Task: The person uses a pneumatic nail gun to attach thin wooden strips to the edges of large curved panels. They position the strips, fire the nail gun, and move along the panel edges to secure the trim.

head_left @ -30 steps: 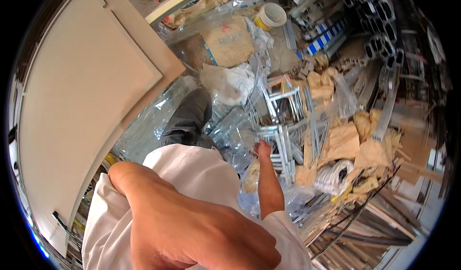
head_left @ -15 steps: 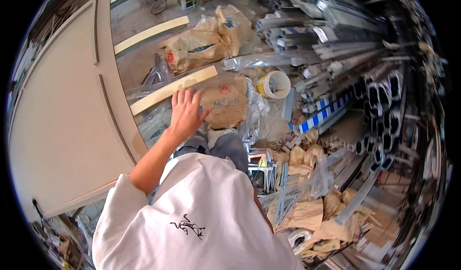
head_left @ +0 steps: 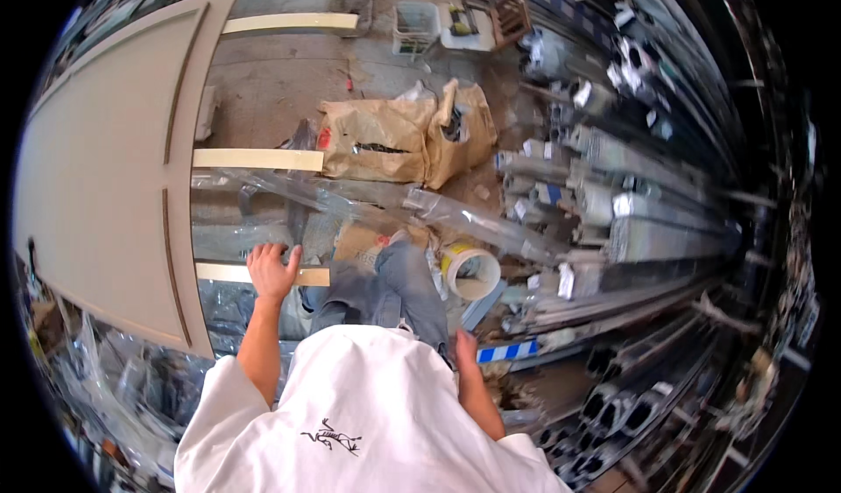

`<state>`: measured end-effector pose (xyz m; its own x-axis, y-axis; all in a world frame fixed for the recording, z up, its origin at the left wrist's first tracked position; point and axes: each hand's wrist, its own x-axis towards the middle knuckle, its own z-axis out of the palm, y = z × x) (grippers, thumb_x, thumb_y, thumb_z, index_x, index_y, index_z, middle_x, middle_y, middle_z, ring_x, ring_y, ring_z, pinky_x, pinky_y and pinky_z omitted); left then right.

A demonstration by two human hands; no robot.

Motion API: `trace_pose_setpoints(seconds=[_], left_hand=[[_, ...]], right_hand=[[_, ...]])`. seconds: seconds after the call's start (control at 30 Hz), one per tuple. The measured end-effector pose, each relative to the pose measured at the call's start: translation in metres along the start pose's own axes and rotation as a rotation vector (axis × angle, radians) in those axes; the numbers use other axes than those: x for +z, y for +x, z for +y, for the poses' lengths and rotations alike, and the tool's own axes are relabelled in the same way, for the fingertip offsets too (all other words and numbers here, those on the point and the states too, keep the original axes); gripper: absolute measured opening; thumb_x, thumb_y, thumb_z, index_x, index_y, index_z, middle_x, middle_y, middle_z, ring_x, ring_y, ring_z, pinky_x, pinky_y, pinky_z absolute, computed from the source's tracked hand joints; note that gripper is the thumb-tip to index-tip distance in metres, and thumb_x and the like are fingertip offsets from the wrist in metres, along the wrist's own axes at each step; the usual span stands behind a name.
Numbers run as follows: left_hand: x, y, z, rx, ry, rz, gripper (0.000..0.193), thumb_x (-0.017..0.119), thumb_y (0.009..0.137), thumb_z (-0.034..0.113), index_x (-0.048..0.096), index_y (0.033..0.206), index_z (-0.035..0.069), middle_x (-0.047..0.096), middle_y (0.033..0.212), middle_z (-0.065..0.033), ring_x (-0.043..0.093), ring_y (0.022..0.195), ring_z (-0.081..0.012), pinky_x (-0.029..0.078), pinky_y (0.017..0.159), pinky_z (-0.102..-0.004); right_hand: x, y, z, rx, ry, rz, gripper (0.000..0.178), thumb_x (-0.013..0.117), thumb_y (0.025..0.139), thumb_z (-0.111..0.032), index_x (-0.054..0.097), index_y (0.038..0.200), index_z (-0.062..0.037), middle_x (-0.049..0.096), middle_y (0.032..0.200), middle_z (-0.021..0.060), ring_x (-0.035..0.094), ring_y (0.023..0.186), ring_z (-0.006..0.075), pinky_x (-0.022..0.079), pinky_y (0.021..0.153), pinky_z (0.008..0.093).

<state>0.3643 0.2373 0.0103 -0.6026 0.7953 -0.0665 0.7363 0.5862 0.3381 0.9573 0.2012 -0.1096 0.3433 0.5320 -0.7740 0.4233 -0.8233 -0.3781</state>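
My left hand (head_left: 274,269) hovers over the end of a pale wooden strip (head_left: 314,276), its fingers spread and slightly curled, holding nothing that shows. To its left lies a large beige panel (head_left: 96,195) with thin dark strips on it. My right hand (head_left: 466,349) hangs low beside my right leg, near a blue-and-white striped length (head_left: 508,352). Its fingers are mostly hidden and blurred. Ahead of my legs, a brown paper sack (head_left: 361,241) lies partly covered by clear plastic film (head_left: 324,197).
Two torn brown sacks (head_left: 377,138) rest farther ahead, past another pale strip (head_left: 263,159). A white-and-yellow bucket (head_left: 473,272) stands right of my legs. Stacked metal profiles (head_left: 648,239) crowd the right side. A clear plastic bin (head_left: 415,28) stands at the back.
My view has turned and moved forward over the sacks. My left hand is now left of the brown sack, over the nearest strip. The right hand has come into view.
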Motion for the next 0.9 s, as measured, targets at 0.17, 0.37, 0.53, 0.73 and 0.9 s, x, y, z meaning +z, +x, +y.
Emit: trace_pose_setpoints(seconds=[0.17, 0.37, 0.53, 0.73, 0.9], left_hand=[[0.012, 0.013, 0.007, -0.291, 0.092, 0.131, 0.040, 0.072, 0.090, 0.049, 0.077, 0.088, 0.010, 0.074, 0.093, -0.0077, 0.064, 0.100, -0.0306, 0.047, 0.089, -0.0454], [0.009, 0.027, 0.015, -0.382, -0.010, 0.239, 0.029, 0.075, 0.088, 0.035, 0.071, 0.079, 0.007, 0.069, 0.087, -0.0114, 0.062, 0.096, -0.0342, 0.046, 0.087, -0.0469], [0.022, 0.071, 0.003, -0.831, 0.051, 0.964, 0.026, 0.068, 0.097, 0.026, 0.073, 0.090, 0.001, 0.072, 0.090, -0.0144, 0.065, 0.095, -0.0350, 0.047, 0.094, -0.0465], [-0.013, 0.324, 0.084, -0.871, -0.304, 1.140, 0.046, 0.073, 0.097, 0.031, 0.061, 0.128, -0.001, 0.059, 0.120, -0.0161, 0.055, 0.114, -0.0298, 0.045, 0.100, -0.0413], [0.032, 0.491, 0.098, -1.257, -0.934, 0.747, 0.102, 0.088, 0.075, 0.054, 0.045, 0.147, -0.003, 0.050, 0.142, -0.0236, 0.049, 0.132, -0.0374, 0.040, 0.111, -0.0459]], right_hand=[[-0.018, 0.035, -0.293, -0.131, 0.151, -0.195, 0.031, 0.058, 0.105, -0.033, 0.062, 0.117, -0.0051, 0.070, 0.090, 0.0079, 0.067, 0.074, 0.0177, 0.056, 0.065, 0.0327], [0.004, 0.063, -0.536, -0.266, 0.298, -0.349, 0.049, 0.050, 0.108, -0.044, 0.057, 0.129, -0.0006, 0.071, 0.098, 0.0116, 0.068, 0.083, 0.0222, 0.056, 0.076, 0.0375], [0.042, 0.128, -0.678, -0.220, 0.276, -0.542, 0.043, 0.054, 0.107, -0.043, 0.060, 0.122, -0.0043, 0.071, 0.096, 0.0107, 0.068, 0.085, 0.0239, 0.056, 0.077, 0.0406], [0.084, 0.212, -0.799, -0.001, 0.095, -0.524, 0.032, 0.062, 0.102, -0.037, 0.062, 0.114, -0.0077, 0.071, 0.094, 0.0085, 0.067, 0.085, 0.0257, 0.056, 0.079, 0.0449], [0.153, 0.240, -0.922, -0.391, 0.069, -0.385, 0.026, 0.062, 0.103, -0.032, 0.059, 0.115, -0.0094, 0.069, 0.090, 0.0072, 0.065, 0.072, 0.0217, 0.054, 0.064, 0.0358]])
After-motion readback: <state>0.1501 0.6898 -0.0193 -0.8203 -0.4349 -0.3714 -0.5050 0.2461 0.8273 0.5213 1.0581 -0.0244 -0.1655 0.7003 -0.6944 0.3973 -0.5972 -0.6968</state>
